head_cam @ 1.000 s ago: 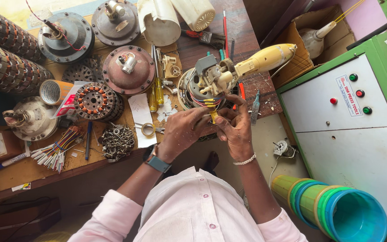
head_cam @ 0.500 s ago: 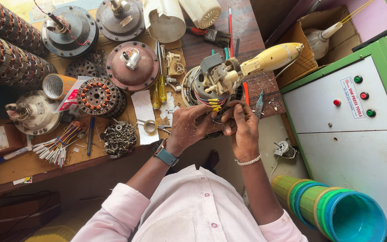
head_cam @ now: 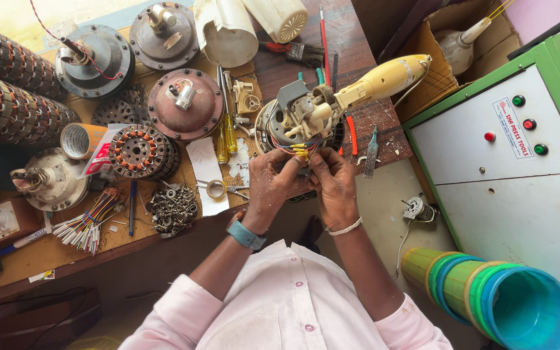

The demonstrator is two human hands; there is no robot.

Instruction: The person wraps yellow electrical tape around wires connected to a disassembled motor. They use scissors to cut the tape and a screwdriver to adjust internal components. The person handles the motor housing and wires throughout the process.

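Both hands' fingers [head_cam: 301, 163] now pinch motor wires [head_cam: 301, 150]

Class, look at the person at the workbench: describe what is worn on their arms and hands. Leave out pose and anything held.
Both arms wear pale pink shirt sleeves pushed up above the elbows, leaving the forearms bare. The left hand has a teal band, like a watch strap, round its wrist. The right hand has a thin silvery bracelet at its wrist. No gloves; rings cannot be made out.
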